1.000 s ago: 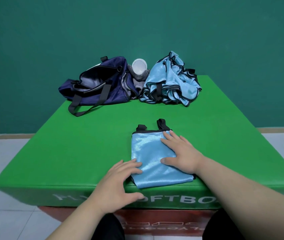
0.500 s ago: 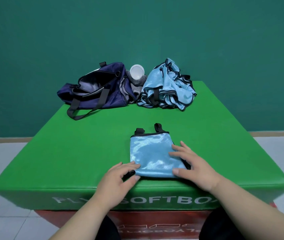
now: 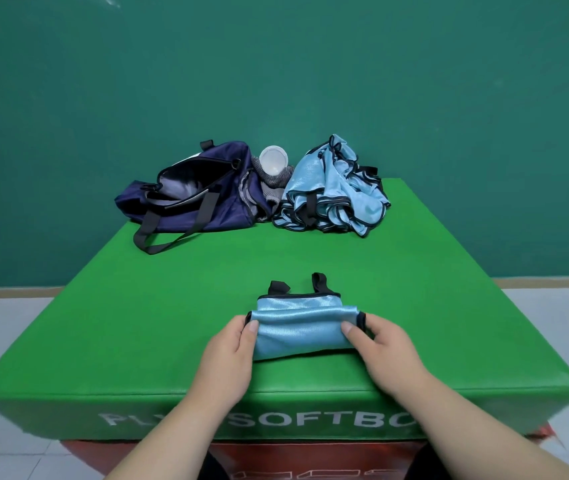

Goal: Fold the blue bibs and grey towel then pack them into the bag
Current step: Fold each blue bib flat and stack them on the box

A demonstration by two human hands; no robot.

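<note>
Finding one: the folded blue bib [image 3: 302, 329] lies on the green worktop [image 3: 137, 323], well apart from the bag [image 3: 193, 199] and on the person's side of it. The left hand [image 3: 231, 355] and right hand [image 3: 387, 351] each pinch one end of its raised near flap. The thumbs lie on top and the other fingers [image 3: 368, 332] are curled behind the edge. We judge the flap is being carried toward the strapped edge, the side facing the bag.

Risks noted:
- The cloth looks glossy and likely slippery. If either pinch loosens, the layers may slide and the fold may open.
- If one hand leads the other, the fold will land skewed. The two black straps [image 3: 319, 282] may also end up sticking out.
- The bag's mouth sags partly shut, so a loosely folded bib may catch on its rim when packed.
- The grey towel [image 3: 271, 183] sits wedged just beside the bag, between it and the unfolded bib pile [image 3: 335, 195]. A white cup [image 3: 273, 160] rests on it (contents not visible), and pulling the towel could topple the cup.

Most of the task remains.
</note>
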